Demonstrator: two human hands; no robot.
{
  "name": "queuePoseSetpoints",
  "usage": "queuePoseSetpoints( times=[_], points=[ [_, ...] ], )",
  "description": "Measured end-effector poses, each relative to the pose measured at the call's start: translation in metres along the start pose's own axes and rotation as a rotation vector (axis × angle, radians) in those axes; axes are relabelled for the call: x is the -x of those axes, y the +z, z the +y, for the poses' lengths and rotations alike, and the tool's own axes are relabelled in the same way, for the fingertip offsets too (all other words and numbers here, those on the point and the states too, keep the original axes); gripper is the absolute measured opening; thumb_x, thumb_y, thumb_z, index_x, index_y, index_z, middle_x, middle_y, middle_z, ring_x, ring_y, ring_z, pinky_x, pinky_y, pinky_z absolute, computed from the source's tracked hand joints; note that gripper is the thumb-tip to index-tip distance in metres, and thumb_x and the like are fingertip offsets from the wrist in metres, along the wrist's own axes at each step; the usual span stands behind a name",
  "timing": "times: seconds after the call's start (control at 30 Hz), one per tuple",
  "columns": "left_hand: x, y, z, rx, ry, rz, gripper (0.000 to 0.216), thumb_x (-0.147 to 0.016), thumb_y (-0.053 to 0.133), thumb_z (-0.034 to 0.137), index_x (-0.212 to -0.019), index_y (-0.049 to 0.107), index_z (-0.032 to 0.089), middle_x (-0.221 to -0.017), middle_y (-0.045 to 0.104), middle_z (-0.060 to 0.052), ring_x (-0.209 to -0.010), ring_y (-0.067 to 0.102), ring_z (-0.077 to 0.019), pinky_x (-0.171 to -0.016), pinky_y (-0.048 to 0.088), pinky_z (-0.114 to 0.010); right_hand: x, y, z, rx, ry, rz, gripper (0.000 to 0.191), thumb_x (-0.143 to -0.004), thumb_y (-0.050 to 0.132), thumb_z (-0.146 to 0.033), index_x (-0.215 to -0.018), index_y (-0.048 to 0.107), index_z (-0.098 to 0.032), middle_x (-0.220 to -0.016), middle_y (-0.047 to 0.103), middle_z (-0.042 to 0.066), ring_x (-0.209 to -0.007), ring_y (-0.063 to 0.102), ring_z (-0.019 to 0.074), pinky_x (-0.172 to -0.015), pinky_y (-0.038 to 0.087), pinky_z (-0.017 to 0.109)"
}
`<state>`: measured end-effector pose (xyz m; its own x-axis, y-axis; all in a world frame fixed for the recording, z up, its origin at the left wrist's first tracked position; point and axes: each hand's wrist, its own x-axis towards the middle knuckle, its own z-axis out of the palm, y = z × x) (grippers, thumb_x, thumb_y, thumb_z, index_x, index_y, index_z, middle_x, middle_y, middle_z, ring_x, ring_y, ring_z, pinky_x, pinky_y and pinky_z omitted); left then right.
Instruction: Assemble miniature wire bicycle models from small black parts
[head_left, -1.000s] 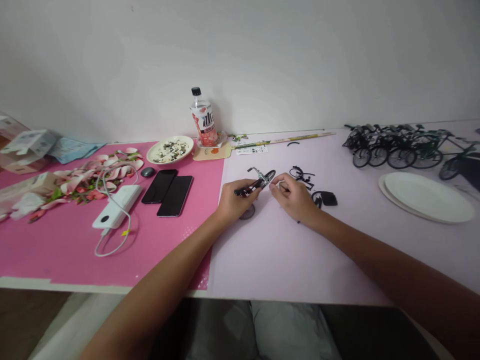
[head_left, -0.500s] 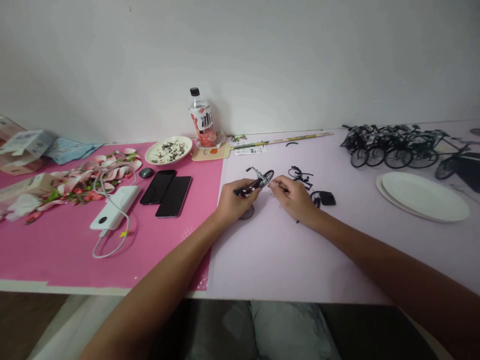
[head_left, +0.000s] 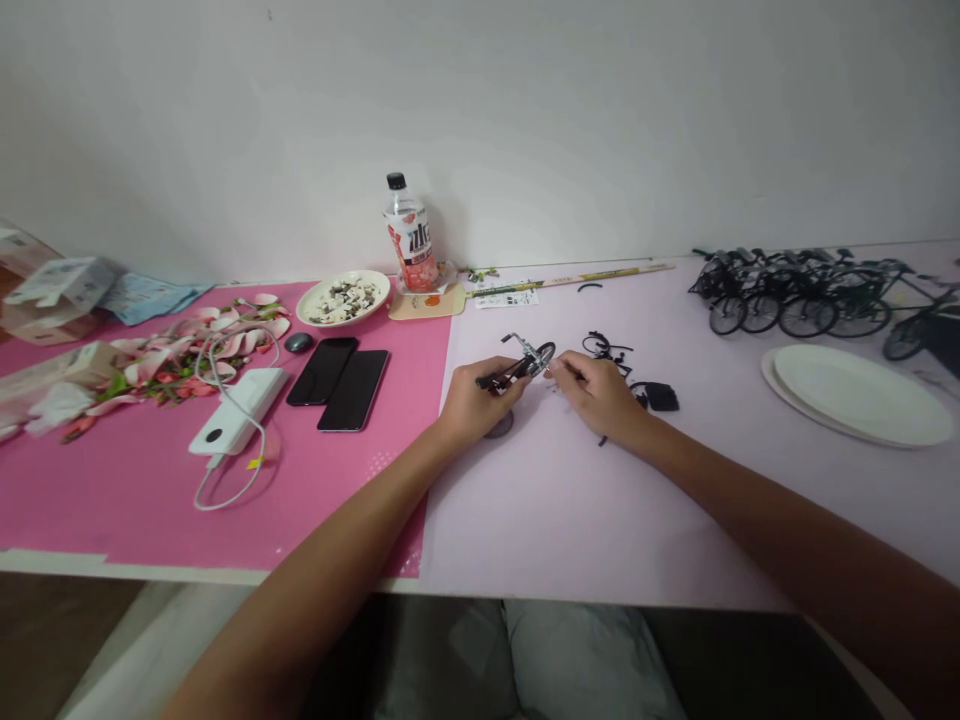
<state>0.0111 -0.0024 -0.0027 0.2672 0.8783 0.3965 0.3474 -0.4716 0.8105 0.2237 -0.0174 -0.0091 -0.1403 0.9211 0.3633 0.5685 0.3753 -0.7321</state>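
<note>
My left hand (head_left: 480, 402) is closed around a small model bicycle (head_left: 531, 357) with silver handlebars and black wheels. Its front wheel points up and to the right, while the other wheel shows below my fingers. Close to the front wheel, my right hand (head_left: 596, 393) has its thumb and fingertips pinched together. Whatever lies between those fingertips is too small or hidden to make out. Just beyond the right hand lie loose black bicycle parts (head_left: 600, 343), and a black basket-like part (head_left: 662, 397) rests beside its wrist.
Several finished-looking model bicycles (head_left: 806, 300) stand at the back right, behind two stacked white plates (head_left: 862, 395). On the left are two phones (head_left: 355, 390), a white power bank (head_left: 238, 410) with cable, flowers (head_left: 187, 370), a bowl (head_left: 343, 298) and a bottle (head_left: 412, 240).
The whole view has shifted slightly. My left hand still holds the model bicycle, and my right hand stays pinched beside its front wheel, now a little farther from the rim.
</note>
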Motion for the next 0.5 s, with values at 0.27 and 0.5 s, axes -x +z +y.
queuePoseSetpoints(
  times=[0.27,0.5],
  points=[
    [0.0008,0.0005,-0.0015,0.010,-0.015,-0.009,0.024,-0.088,0.075,0.035,-0.100,0.079,0.015,-0.079,0.075,-0.004,-0.066,0.061,-0.0132,-0.065,0.047,-0.025,-0.0018,0.0005,-0.0012,0.005,-0.004,-0.014,0.030,-0.100,0.053,-0.045,-0.084,0.061,-0.022,-0.061,0.054,-0.003,-0.052,0.046,0.0132,-0.056,0.034,0.029],
    [0.0009,0.0008,-0.0017,-0.005,-0.004,-0.013,0.022,-0.088,0.074,0.034,-0.101,0.080,0.016,-0.079,0.076,-0.003,-0.066,0.063,-0.0133,-0.065,0.047,-0.024,-0.0019,-0.0011,-0.0018,-0.004,-0.006,-0.017,0.029,-0.099,0.055,-0.046,-0.087,0.063,-0.021,-0.063,0.057,-0.002,-0.053,0.049,0.0135,-0.056,0.035,0.029]
  ],
)
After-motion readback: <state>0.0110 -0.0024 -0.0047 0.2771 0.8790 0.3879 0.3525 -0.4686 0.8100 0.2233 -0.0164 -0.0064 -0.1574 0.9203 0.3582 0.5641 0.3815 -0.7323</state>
